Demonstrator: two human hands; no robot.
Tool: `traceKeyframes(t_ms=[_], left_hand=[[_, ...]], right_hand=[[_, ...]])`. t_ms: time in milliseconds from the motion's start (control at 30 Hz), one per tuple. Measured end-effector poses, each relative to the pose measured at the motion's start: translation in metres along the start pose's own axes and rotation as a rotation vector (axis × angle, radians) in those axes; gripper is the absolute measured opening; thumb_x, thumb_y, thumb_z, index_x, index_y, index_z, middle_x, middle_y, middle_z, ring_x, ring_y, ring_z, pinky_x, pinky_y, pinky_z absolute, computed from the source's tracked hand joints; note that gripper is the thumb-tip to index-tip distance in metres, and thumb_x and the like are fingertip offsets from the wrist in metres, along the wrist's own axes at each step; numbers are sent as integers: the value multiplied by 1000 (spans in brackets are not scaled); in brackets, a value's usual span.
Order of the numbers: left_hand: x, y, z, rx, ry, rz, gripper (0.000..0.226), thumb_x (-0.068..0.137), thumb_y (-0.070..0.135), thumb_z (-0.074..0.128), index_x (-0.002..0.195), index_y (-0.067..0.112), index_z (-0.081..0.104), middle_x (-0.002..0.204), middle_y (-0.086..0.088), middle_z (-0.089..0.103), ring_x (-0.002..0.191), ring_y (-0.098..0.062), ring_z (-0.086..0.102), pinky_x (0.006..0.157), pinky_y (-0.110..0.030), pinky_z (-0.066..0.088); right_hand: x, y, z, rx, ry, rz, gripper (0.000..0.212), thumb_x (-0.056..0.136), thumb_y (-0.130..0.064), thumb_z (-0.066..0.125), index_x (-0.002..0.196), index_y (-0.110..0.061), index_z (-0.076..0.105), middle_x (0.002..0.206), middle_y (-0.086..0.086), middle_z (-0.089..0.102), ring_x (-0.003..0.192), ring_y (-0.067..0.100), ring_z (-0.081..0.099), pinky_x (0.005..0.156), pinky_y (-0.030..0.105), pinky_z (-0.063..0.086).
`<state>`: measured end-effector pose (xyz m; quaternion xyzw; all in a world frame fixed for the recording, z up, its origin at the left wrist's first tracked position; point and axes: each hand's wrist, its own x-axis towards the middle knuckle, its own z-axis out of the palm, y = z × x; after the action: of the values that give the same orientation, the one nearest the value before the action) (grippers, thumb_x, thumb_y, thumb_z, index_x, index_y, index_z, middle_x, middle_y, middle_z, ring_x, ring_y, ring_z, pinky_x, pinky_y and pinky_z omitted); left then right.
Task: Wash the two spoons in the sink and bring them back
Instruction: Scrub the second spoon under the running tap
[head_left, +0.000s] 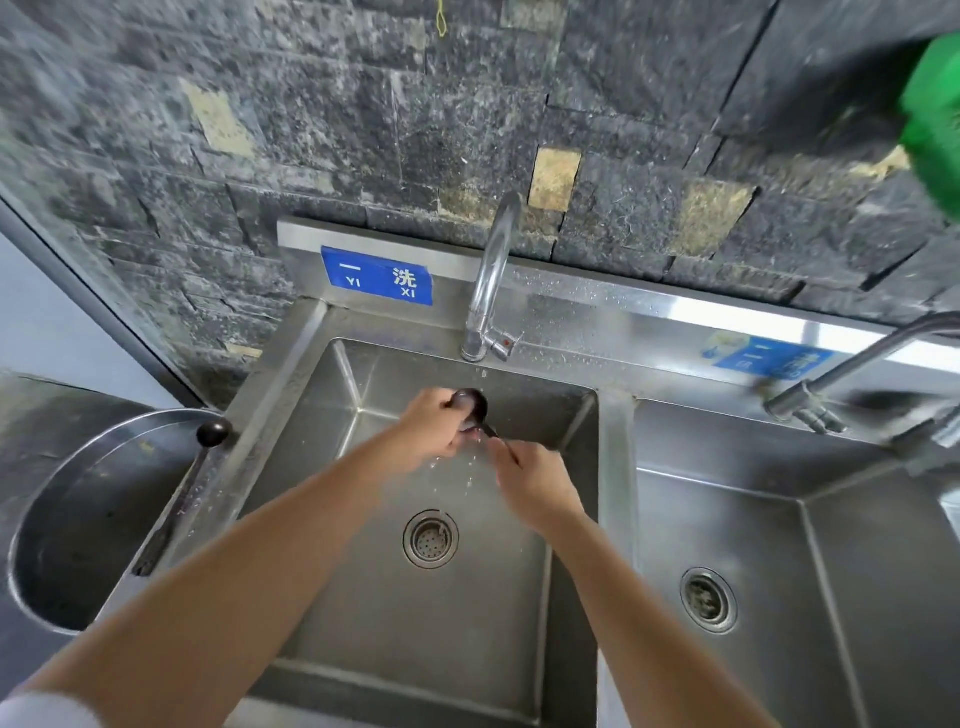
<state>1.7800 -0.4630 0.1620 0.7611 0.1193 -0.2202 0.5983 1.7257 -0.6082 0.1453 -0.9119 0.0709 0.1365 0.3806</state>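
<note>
Spoon (470, 408) gripped by both hands, left (428, 431) and right (535, 480), seemingly mid-basin above sink (363, 597).

We count two dark spoons, one (470, 408) under the left faucet (491, 280) and one (179, 499) left of it, plus two basins, two faucets, two drains.

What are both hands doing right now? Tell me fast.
Left hand: closed around the bowl of the dark spoon.
Right hand: closed on that spoon's handle.
</note>
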Motion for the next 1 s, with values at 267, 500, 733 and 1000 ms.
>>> traceKeyframes(t_ms=[267, 500, 733, 1000], left_hand=[[-2, 22, -15, 24, -44, 76, 22, 96, 5, 48, 91, 21, 63, 78, -10, 63, 53, -14, 52, 44, -21, 41], [-2, 8, -5, 139, 59, 270, 23, 97, 1, 48, 90, 13, 66, 70, -5, 66, 46, -11, 44, 45, -21, 37], [14, 15, -30, 578, -133, 391, 43, 85, -5, 62, 119, 21, 70, 108, -3, 75, 97, -15, 70, 86, -23, 54], [27, 5, -13, -289, -101, 166, 22, 94, 1, 56, 95, 14, 73, 93, -6, 77, 91, -22, 73, 83, -35, 60]], right_hand=[[8, -15, -29, -119, -13, -39, 51, 92, -59, 36, 59, -22, 47, 66, 2, 58, 67, 28, 55, 59, 33, 41], [8, -10, -19, -378, 169, -218, 49, 95, -58, 28, 85, -20, 57, 90, 14, 70, 85, 41, 65, 67, 40, 45], [12, 2, -27, -543, 99, -243, 46, 99, -55, 27, 85, -20, 53, 88, 12, 69, 83, 41, 65, 64, 37, 40], [41, 0, -37, -18, -464, 3, 52, 96, -62, 35, 98, -22, 68, 75, 3, 67, 74, 22, 65, 69, 32, 50]])
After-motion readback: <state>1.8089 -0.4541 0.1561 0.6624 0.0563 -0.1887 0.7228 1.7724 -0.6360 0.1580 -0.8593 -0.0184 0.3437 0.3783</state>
